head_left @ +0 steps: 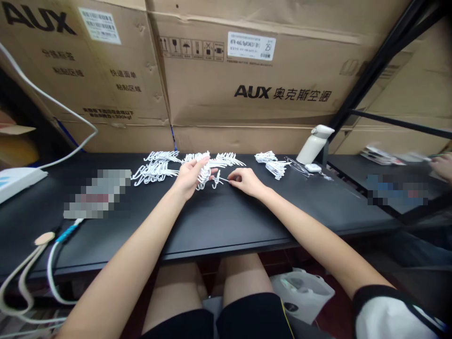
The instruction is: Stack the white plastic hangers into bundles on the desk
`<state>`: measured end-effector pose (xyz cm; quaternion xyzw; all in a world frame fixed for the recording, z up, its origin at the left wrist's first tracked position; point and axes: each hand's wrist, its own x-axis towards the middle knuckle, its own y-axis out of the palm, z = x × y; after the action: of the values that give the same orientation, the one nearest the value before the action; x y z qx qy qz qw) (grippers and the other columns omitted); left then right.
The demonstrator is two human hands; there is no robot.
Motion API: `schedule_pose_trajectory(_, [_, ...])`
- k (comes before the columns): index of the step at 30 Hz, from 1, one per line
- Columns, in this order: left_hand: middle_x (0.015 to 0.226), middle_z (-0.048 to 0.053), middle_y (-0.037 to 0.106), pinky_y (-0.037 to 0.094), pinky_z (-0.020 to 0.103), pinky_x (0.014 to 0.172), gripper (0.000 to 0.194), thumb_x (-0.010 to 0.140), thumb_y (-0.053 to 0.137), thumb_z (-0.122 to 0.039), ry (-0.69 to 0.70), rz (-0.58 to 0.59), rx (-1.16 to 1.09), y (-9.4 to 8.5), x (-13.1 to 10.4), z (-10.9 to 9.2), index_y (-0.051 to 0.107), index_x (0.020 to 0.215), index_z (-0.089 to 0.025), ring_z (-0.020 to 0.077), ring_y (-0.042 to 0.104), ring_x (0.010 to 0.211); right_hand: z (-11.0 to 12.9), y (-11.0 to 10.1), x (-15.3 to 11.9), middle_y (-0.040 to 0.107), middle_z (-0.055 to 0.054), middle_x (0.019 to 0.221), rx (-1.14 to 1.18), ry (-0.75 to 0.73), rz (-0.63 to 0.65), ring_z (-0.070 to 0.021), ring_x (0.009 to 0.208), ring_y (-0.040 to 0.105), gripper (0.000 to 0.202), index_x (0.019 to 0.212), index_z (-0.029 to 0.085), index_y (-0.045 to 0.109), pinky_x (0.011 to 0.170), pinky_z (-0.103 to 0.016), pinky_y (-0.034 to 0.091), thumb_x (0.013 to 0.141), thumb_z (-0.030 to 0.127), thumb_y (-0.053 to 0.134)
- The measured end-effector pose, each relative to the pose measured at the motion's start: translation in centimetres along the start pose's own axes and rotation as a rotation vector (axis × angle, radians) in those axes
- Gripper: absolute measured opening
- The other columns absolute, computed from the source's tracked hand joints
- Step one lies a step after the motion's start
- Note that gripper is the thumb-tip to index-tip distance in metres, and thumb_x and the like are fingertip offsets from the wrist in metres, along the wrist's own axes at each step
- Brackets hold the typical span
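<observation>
My left hand (189, 179) is raised a little above the black table and closed around a bunch of thin white hooks (203, 177) with bent ends. Just right of it, my right hand (246, 182) pinches the thin end of a white hook (223, 179) between thumb and fingertips. Behind my hands lie more heaps of white hooks: a large pile (155, 170) on the left, another pile (228, 159) past my left hand, and two small bundles (277, 168) to the right. Fine detail of the hooks is blurred.
Large cardboard boxes (212, 103) wall off the table's back. A cream bottle (313, 145) and a small white case (312, 168) stand at the right. A blurred phone-like slab (100, 193) with a cable lies left. Another person's hand (443, 165) shows far right.
</observation>
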<state>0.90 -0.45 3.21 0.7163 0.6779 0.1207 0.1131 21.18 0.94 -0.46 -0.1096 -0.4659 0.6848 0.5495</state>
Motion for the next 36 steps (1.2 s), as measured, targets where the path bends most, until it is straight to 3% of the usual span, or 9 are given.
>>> schedule_pose_trajectory(6, [0.09,0.009,0.071,0.059,0.025,0.061,0.022,0.08,0.069,-0.032,-0.013,0.121,0.113,0.0,-0.3,0.2,0.065,0.089,-0.012,0.0185,0.072,0.074,-2.3,-3.0,0.1,0.069,-0.007,0.071,-0.14,0.212,0.086,-0.0167,0.065,0.06,0.014,0.068,0.015,0.068,0.062,-0.026,0.045,0.071,0.004,0.061])
schedule_pose_trajectory(13, [0.104,0.012,0.072,0.06,0.027,0.064,0.031,0.078,0.07,-0.035,0.013,0.253,0.233,-0.1,-0.6,0.6,0.066,0.099,-0.012,0.0183,0.071,0.075,-2.4,-3.6,-0.1,0.065,-0.004,0.068,-0.085,0.212,0.125,-0.014,0.058,0.057,0.01,0.065,0.016,0.061,0.057,-0.026,0.045,0.072,0.008,0.062])
schedule_pose_trajectory(16, [0.1,0.012,0.073,0.06,0.029,0.066,0.033,0.078,0.07,-0.038,0.027,0.291,0.299,-0.2,-0.5,0.8,0.067,0.099,-0.012,0.0188,0.071,0.077,-2.0,-4.0,0.2,0.061,-0.002,0.066,0.113,0.192,-0.047,-0.0133,0.053,0.058,0.003,0.075,0.016,0.058,0.054,-0.026,0.048,0.078,0.016,0.059])
schedule_pose_trajectory(19, [0.1,0.012,0.073,0.059,0.027,0.067,0.033,0.079,0.069,-0.039,0.03,0.32,0.345,-0.1,-0.6,0.8,0.068,0.098,-0.011,0.018,0.071,0.076,-1.4,-4.4,0.5,0.06,-0.002,0.067,0.317,0.155,-0.235,-0.0141,0.053,0.059,0.012,0.08,0.016,0.057,0.054,-0.029,0.051,0.08,0.028,0.059])
schedule_pose_trajectory(25, [0.094,0.01,0.074,0.058,0.027,0.068,0.033,0.077,0.07,-0.041,0.039,0.322,0.357,-0.3,-0.6,1.0,0.068,0.094,-0.013,0.0197,0.072,0.078,0.0,-4.2,0.2,0.061,-0.001,0.063,0.393,0.048,0.006,-0.0136,0.054,0.06,0.02,0.077,0.015,0.063,0.057,-0.028,0.051,0.076,0.035,0.065])
schedule_pose_trajectory(36, [0.09,0.01,0.074,0.058,0.029,0.067,0.037,0.076,0.07,-0.045,0.046,0.353,0.376,-0.5,-0.3,1.4,0.066,0.095,-0.013,0.0212,0.072,0.079,1.1,-4.6,-0.2,0.064,-0.001,0.067,0.502,0.057,0.241,-0.0111,0.055,0.059,0.025,0.082,0.013,0.069,0.056,-0.025,0.051,0.075,0.037,0.068])
